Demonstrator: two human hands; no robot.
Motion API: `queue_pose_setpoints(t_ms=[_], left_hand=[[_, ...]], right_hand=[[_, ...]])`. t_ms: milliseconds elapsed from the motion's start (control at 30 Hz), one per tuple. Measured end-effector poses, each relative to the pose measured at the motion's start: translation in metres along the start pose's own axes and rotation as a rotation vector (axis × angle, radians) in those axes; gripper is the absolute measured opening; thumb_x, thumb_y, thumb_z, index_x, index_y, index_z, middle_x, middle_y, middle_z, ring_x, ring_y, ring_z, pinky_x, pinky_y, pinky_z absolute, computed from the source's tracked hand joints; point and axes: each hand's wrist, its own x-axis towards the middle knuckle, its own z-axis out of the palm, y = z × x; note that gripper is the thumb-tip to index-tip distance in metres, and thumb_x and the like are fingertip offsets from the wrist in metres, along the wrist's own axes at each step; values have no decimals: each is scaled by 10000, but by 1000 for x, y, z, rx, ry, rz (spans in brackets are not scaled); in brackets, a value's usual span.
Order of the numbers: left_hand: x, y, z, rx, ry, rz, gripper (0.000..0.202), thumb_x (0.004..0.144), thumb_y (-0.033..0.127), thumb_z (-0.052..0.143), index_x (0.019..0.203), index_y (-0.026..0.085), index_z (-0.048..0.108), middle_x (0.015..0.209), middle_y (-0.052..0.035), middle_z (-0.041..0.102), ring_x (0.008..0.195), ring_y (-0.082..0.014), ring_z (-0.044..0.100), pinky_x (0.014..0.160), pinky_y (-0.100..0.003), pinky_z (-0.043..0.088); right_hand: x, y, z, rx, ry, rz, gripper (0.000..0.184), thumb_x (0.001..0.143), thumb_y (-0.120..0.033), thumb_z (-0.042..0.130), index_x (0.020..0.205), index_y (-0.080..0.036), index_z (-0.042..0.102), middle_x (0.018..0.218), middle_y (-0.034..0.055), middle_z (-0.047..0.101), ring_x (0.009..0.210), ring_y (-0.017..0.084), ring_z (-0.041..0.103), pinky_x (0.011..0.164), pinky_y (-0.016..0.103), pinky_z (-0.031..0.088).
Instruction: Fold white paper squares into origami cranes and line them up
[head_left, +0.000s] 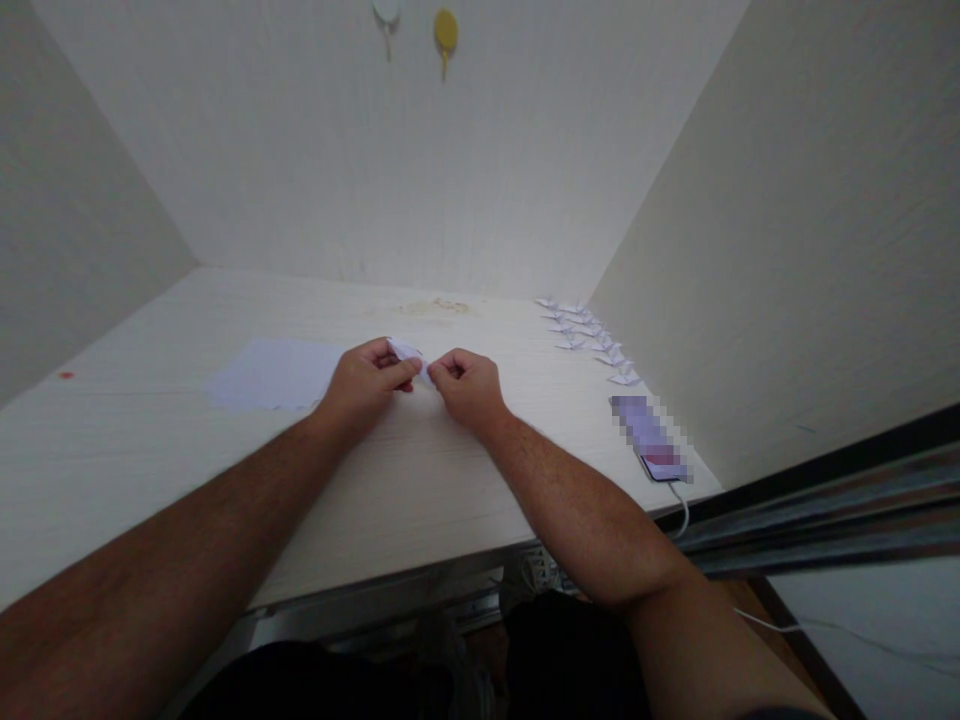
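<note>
A small piece of folded white paper [403, 349] is held between my two hands above the white table. My left hand [370, 376] pinches it from the left, thumb in front and fingers behind. From the right, my right hand [471, 388] pinches the paper's other end between thumb and forefinger. The hands are close together, with the thumbs almost touching. My fingers cover part of the paper, so its full shape cannot be made out. Left of my left hand lies a stack of white paper sheets [274, 375].
Several folded white paper cranes [574, 342] stand in rows at the back right, by the side wall. Nearer to me lies a phone [646, 437] with a white cable [682, 510] hanging over the edge. Two hooks, one yellow [445, 32], are on the back wall.
</note>
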Motion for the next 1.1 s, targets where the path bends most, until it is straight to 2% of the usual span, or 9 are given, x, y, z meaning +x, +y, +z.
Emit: queue_pose_setpoints(t_ms=[233,500,700,867,967,1033,1100], left_hand=[[1,0,-1,26,42,-8,136,604,281,769,629,201,662,594,-26,636,538,-148,550,549,-274,425],[3,1,-2,20,12,-7,94,593,255,748,631,196,685,594,-29,637,532,-149,548,552,-279,435],[2,-2,-2,26,28,-19,144,601,283,769,632,189,664,597,-25,638,543,-147,569,560,-272,448],[-1,-2,2,-157,-8,-38,179,598,265,763,647,172,619,565,8,601,520,-115,554,579,-259,469],[-1,-4,4,-211,-34,-44,175,598,249,748,690,158,631,581,8,611,538,-107,563,591,-251,476],[-1,-5,4,-200,-13,-40,172,603,249,744,683,154,625,585,10,608,539,-102,559,582,-244,472],[0,-7,3,-183,6,-26,163,616,250,740,686,153,629,592,12,609,544,-100,559,579,-242,471]], right_hand=[[-1,2,1,-1,-11,-8,209,791,-353,599,660,-190,604,572,-33,566,555,103,504,576,231,406],[-3,2,1,2,-40,-42,203,788,-334,594,642,-195,584,562,-42,541,549,99,490,566,229,389],[-3,2,1,5,-24,-37,215,789,-345,598,636,-195,581,556,-43,539,542,98,485,559,228,393],[0,4,1,105,17,34,194,768,-332,608,639,-187,599,566,-27,579,541,107,505,557,235,412],[1,6,1,160,-22,75,188,776,-336,601,674,-180,622,569,-19,600,533,115,528,559,247,433],[0,6,1,134,9,40,165,774,-329,617,712,-178,642,623,-6,630,580,125,558,591,257,454],[-2,4,0,89,76,-50,115,765,-283,635,810,-181,665,768,19,680,686,137,602,643,263,479]])
